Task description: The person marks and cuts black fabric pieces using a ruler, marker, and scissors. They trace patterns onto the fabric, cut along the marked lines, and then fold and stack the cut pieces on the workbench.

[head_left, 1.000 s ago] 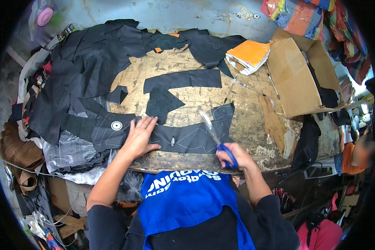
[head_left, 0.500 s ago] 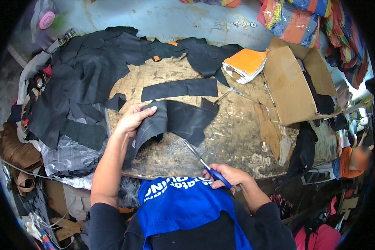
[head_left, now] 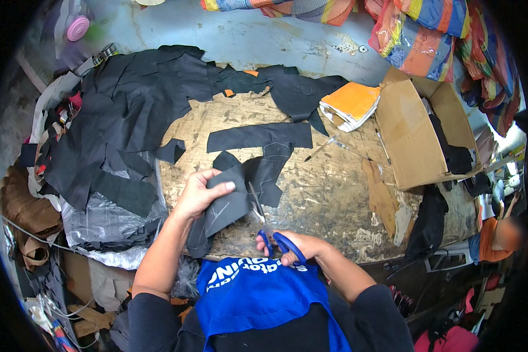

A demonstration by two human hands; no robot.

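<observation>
My left hand (head_left: 203,193) pinches a black leather piece (head_left: 226,202) with pale marked lines, thumb on top. Part of this piece folds down toward the table's near edge, and a further portion (head_left: 270,173) spreads to the right behind it. In my right hand (head_left: 293,245) is a pair of scissors (head_left: 261,208) with blue handles. Their blades stand apart and point away from me, close to the right edge of the leather. A flat black leather strip (head_left: 258,136) lies just beyond the held piece.
Black leather (head_left: 129,100) is heaped at the left and back of the worn wooden table (head_left: 328,205). An orange-covered pad (head_left: 351,102), pens (head_left: 321,149) and an open cardboard box (head_left: 413,135) stand at the right. Another person (head_left: 501,237) is at the far right.
The leather has been turned and lifted, so its marked face shows. The scissors have moved left and up to its edge, and their blades have opened.
</observation>
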